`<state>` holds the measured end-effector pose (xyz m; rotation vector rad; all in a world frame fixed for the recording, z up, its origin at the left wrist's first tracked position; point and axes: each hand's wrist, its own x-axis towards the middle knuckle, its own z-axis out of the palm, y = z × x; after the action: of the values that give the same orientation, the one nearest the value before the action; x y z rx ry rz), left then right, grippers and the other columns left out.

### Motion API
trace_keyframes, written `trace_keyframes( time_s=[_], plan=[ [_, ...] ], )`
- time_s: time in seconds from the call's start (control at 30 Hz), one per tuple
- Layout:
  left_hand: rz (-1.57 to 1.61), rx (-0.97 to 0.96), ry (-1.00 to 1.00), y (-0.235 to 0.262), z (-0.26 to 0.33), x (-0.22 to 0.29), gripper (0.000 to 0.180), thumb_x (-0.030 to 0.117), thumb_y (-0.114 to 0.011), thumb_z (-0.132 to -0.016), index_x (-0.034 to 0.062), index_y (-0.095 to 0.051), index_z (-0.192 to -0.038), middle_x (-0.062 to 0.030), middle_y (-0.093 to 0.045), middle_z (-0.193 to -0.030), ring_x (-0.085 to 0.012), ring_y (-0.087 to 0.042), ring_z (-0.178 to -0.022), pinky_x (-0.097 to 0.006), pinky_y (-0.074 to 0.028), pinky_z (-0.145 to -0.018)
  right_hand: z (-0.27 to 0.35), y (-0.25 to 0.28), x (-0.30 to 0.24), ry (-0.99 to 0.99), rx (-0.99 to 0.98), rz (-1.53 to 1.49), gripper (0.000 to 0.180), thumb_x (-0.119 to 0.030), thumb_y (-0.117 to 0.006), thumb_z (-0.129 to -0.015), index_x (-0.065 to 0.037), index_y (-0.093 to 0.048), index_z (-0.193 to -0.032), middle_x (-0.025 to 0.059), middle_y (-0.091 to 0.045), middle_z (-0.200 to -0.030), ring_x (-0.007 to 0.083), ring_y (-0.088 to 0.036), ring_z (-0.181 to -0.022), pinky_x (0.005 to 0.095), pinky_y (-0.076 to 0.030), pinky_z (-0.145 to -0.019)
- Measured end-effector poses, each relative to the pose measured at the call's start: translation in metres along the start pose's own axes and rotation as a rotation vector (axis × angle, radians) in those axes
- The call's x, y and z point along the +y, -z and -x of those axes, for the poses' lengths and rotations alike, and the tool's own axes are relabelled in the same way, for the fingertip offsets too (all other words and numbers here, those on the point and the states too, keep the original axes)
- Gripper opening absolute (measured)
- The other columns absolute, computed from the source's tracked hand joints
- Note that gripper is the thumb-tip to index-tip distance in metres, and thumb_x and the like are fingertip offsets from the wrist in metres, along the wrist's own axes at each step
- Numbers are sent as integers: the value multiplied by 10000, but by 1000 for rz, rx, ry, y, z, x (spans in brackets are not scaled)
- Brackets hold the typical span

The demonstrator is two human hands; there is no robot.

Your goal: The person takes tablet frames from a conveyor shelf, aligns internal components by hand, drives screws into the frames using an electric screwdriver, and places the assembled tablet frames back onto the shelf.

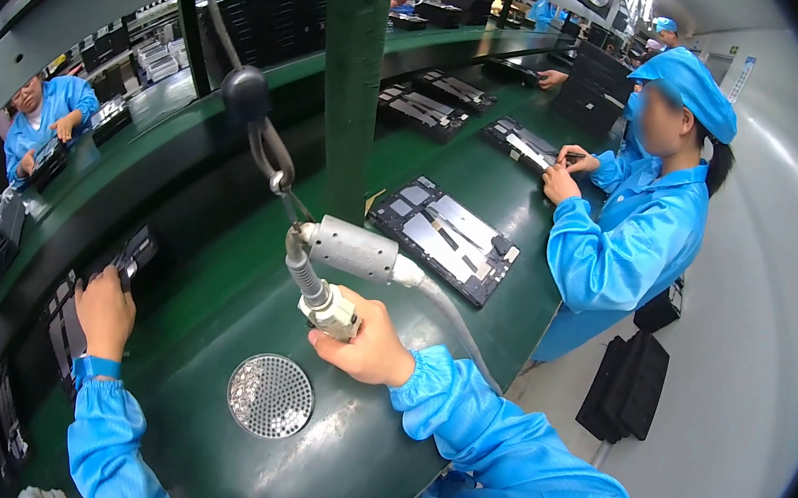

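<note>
My right hand [371,342] is closed around the pale body of an electric screwdriver [331,312], which points down over the green bench. The tool hangs from a cord with a black ball [245,94], beside a grey perforated sleeve [354,248] on its cable. At the left, my left hand [104,314], with a blue wrist band [96,368], has its fingers bent at the edge of a dark opened tablet-like device [64,334]; the hand covers part of it. Between my hands, a round dish with many holes [271,396] holds small shiny pieces, probably screws.
An opened flat device [444,239] lies ahead on the bench, near a green post [351,86]. On the right, a co-worker [640,208] in blue handles another device [521,145]. Black trays [625,385] are stacked on the floor. Another person [49,121] works across at the left.
</note>
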<state>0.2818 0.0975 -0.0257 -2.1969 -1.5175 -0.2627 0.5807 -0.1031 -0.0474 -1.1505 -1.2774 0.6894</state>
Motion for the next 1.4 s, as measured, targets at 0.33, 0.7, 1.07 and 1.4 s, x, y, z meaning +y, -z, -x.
trace_keyframes(
  time_s=[0.33, 0.7, 1.07, 1.4],
  plan=[
    [160, 269, -153, 110, 210, 50, 250, -50, -500, -767, -141, -556, -993, -275, -588, -1064, -441, -581, -1010, -512, -474, -889, 3, -4, 13, 25, 0, -57, 250, -102, -679, -723, -39, -609, -955, 59, -613, -732, 85, -554, -699, 277, -469, -639],
    [502, -170, -126, 98, 253, 80, 575, 111, -776, -576, -78, -560, -1075, -223, -544, -1178, -408, -532, -1099, -454, -449, -933, -2, -2, 13, -49, 21, -150, 313, -65, -588, -783, 73, -523, -1056, 78, -569, -719, 164, -546, -624, 304, -454, -614],
    [745, -90, -394, 77, 246, 80, 426, 53, -725, -653, 28, -621, -1065, -215, -530, -1198, -399, -520, -1139, -482, -437, -963, 0, 1, 23, -2, 5, -244, 287, -8, -596, -770, 57, -532, -1042, 98, -584, -765, 175, -567, -631, 310, -476, -602],
    [666, -36, -169, 63, 259, 86, 404, 43, -741, -651, 25, -634, -1040, -245, -534, -1177, -420, -523, -1134, -508, -419, -976, -3, 1, 23, -2, -31, -241, 301, -16, -597, -770, 55, -533, -1055, 95, -585, -759, 174, -566, -638, 314, -474, -617]
  ],
)
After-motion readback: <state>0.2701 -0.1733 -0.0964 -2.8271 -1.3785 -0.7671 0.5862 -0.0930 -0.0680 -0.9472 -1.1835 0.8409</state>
